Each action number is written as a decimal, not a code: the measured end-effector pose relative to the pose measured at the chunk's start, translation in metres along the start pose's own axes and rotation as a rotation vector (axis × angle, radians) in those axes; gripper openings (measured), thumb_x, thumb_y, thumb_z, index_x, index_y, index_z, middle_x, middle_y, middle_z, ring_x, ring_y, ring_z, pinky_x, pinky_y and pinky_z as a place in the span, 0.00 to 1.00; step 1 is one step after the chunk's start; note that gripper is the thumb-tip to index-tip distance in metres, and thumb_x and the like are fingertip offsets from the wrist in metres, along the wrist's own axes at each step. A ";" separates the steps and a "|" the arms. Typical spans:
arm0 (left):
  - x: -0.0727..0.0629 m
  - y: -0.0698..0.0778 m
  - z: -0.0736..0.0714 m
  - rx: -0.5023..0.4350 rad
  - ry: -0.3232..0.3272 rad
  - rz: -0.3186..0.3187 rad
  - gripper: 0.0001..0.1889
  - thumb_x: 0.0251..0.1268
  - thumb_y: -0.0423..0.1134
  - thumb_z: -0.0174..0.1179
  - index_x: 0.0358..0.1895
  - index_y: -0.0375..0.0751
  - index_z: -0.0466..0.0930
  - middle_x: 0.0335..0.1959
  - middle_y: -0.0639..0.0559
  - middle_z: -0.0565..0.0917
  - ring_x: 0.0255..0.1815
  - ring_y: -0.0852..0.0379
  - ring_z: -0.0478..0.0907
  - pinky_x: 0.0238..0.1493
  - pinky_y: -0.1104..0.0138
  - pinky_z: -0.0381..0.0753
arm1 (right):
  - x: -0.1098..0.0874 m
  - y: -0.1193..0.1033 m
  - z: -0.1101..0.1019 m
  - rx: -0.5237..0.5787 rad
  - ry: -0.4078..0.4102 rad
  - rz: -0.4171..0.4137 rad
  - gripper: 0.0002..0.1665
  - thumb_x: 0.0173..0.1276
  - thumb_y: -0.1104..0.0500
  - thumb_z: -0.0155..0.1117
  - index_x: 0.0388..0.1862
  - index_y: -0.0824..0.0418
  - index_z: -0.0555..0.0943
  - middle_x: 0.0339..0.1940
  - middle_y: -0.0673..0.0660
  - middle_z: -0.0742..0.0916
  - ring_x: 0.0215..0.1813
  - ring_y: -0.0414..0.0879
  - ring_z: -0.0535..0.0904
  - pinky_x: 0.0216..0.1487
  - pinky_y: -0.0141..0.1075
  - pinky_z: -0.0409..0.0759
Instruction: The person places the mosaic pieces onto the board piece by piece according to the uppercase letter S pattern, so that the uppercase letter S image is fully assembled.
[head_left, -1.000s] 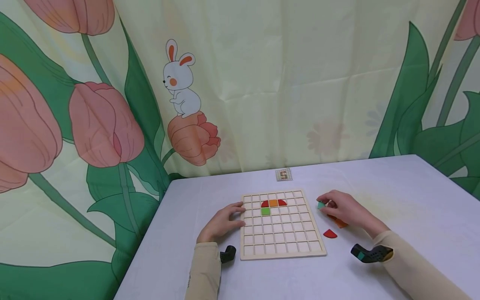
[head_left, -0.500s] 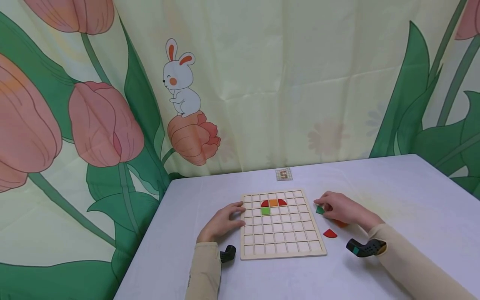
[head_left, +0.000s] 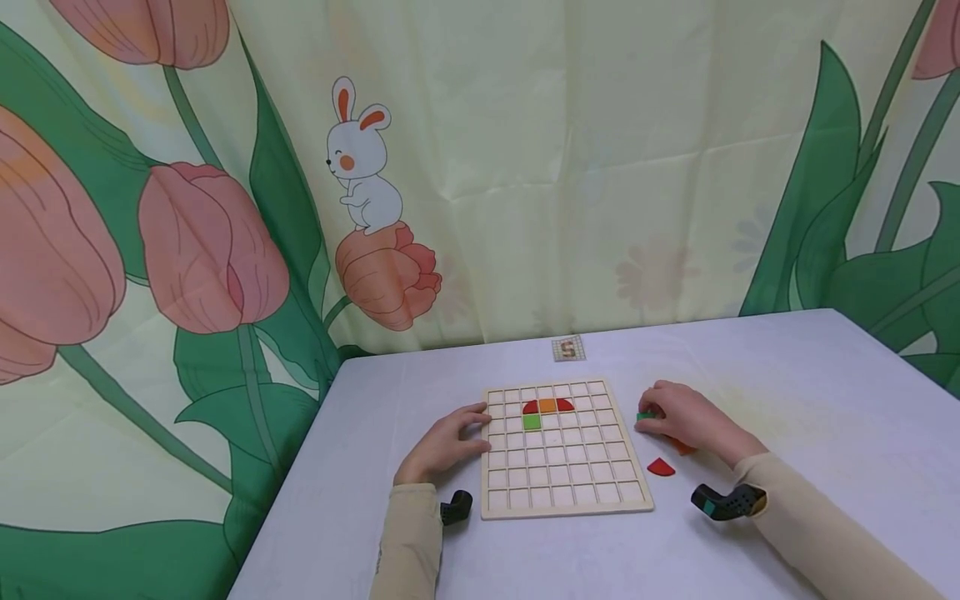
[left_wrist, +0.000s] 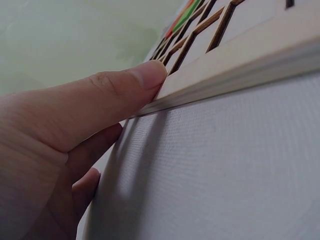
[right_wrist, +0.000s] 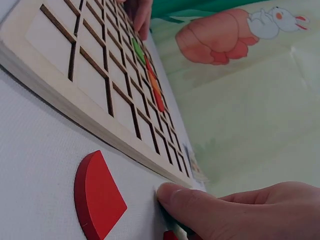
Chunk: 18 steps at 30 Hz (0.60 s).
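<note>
My left hand [head_left: 444, 446] rests at the left edge of a wooden grid board [head_left: 566, 513]. In the left wrist view its thumb [left_wrist: 147, 75] touches the board's rim, with the other fingers spread farther along. To the right of the board, my right hand [head_left: 690, 418] is low over the table, pinching a small green piece [head_left: 645, 415] between thumb and fingers. Most of that piece is hidden by the hand. Set in the grid are a green square [head_left: 532, 422], an orange square [head_left: 547, 406] and two red rounded pieces [head_left: 565, 405].
A red quarter-round piece [head_left: 661, 468] lies right of the board. An orange piece [head_left: 684, 448] shows partly from under my right hand. A small patterned card [head_left: 568, 348] lies behind the board. A printed curtain [head_left: 510, 250] hangs behind the table.
My right hand moved slightly left, then back right, its fingers shifting on the small piece, which looked teal at first and now shows green. My left hand and the board stay put.
</note>
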<state>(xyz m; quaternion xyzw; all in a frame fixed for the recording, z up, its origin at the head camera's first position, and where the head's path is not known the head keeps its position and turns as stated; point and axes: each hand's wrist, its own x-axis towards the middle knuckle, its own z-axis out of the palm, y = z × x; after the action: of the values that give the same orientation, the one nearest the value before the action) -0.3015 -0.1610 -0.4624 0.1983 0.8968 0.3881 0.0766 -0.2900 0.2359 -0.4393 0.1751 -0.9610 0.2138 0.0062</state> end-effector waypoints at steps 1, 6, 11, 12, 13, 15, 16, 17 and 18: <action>0.000 0.000 0.000 0.001 -0.001 0.000 0.24 0.61 0.43 0.68 0.60 0.44 0.79 0.72 0.54 0.67 0.75 0.49 0.57 0.74 0.52 0.58 | -0.001 0.000 0.000 -0.004 0.005 -0.005 0.15 0.57 0.54 0.76 0.38 0.61 0.85 0.29 0.49 0.78 0.32 0.43 0.71 0.32 0.34 0.75; 0.000 -0.002 0.001 0.014 -0.001 0.000 0.24 0.61 0.43 0.68 0.61 0.45 0.79 0.72 0.55 0.67 0.75 0.50 0.57 0.74 0.52 0.58 | -0.004 0.002 0.001 -0.023 -0.007 -0.031 0.19 0.58 0.54 0.75 0.45 0.63 0.86 0.30 0.48 0.78 0.32 0.42 0.71 0.32 0.33 0.74; 0.000 -0.002 0.001 0.023 -0.005 -0.003 0.24 0.61 0.43 0.68 0.61 0.45 0.78 0.72 0.55 0.67 0.75 0.50 0.57 0.74 0.53 0.58 | -0.005 0.002 -0.001 -0.011 -0.066 -0.036 0.21 0.60 0.55 0.74 0.50 0.64 0.85 0.31 0.47 0.78 0.34 0.42 0.71 0.31 0.32 0.74; 0.000 -0.002 0.001 0.025 -0.005 -0.002 0.24 0.61 0.43 0.68 0.61 0.45 0.78 0.72 0.55 0.67 0.75 0.50 0.57 0.74 0.53 0.58 | -0.005 0.002 -0.001 -0.010 -0.069 -0.037 0.22 0.60 0.55 0.74 0.51 0.63 0.84 0.32 0.47 0.78 0.35 0.42 0.71 0.32 0.32 0.75; 0.001 -0.002 0.001 0.026 -0.005 -0.001 0.24 0.61 0.43 0.68 0.61 0.45 0.78 0.72 0.55 0.67 0.75 0.50 0.57 0.74 0.53 0.58 | -0.006 0.003 -0.001 -0.009 -0.070 -0.042 0.23 0.60 0.55 0.74 0.53 0.63 0.84 0.34 0.48 0.79 0.36 0.42 0.72 0.33 0.31 0.76; 0.001 -0.002 0.001 0.025 -0.004 0.004 0.24 0.61 0.43 0.68 0.61 0.44 0.78 0.72 0.55 0.67 0.75 0.50 0.57 0.74 0.53 0.58 | -0.006 0.003 -0.001 -0.006 -0.071 -0.069 0.23 0.60 0.57 0.73 0.54 0.61 0.84 0.38 0.48 0.80 0.38 0.42 0.73 0.36 0.32 0.78; 0.001 -0.002 0.001 0.024 -0.004 0.005 0.24 0.61 0.43 0.68 0.61 0.44 0.78 0.72 0.55 0.67 0.75 0.50 0.57 0.74 0.53 0.58 | -0.006 0.003 -0.002 -0.008 -0.071 -0.089 0.22 0.61 0.58 0.73 0.54 0.61 0.84 0.40 0.49 0.80 0.39 0.42 0.74 0.38 0.32 0.79; 0.000 -0.002 0.001 0.023 -0.004 0.007 0.24 0.61 0.43 0.68 0.61 0.44 0.78 0.72 0.55 0.67 0.75 0.50 0.57 0.74 0.53 0.58 | -0.005 0.003 -0.002 -0.010 -0.070 -0.103 0.21 0.61 0.58 0.73 0.53 0.59 0.85 0.41 0.49 0.80 0.41 0.42 0.75 0.40 0.33 0.80; 0.000 -0.002 0.000 0.022 -0.005 0.009 0.24 0.61 0.43 0.68 0.61 0.44 0.78 0.72 0.55 0.67 0.75 0.50 0.58 0.74 0.53 0.59 | -0.005 0.003 -0.002 -0.010 -0.071 -0.116 0.19 0.61 0.59 0.73 0.52 0.58 0.85 0.42 0.49 0.81 0.42 0.43 0.76 0.42 0.34 0.81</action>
<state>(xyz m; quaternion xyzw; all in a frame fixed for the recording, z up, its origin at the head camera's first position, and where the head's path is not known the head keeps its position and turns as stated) -0.3023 -0.1618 -0.4642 0.2039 0.9000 0.3780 0.0748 -0.2862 0.2405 -0.4391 0.2378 -0.9500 0.2018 -0.0148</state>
